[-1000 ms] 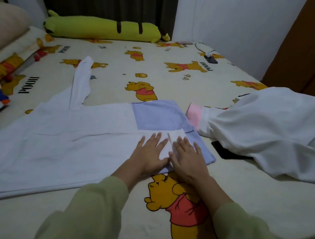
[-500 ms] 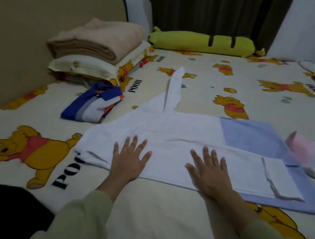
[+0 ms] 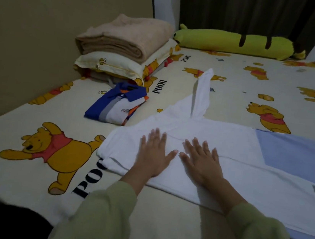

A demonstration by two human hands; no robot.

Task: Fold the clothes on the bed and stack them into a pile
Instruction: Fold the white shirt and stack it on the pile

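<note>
Palms are lying flat, fingers straight, gripping nothing: your left hand (image 3: 153, 155) and right hand (image 3: 199, 164) are pressing the white garment (image 3: 239, 146) on the bed (image 3: 25, 172); keep smoothing outward before folding.

White garment (image 3: 238, 150) with pale blue panel; folded polo shirt (image 3: 114, 106) striped blue, grey, white and orange. Cream bed sheet (image 3: 26, 162) printed with yellow bears in red tops; beige blanket (image 3: 123, 38); lime-green bolster (image 3: 233, 42) with dark stripes.
</note>
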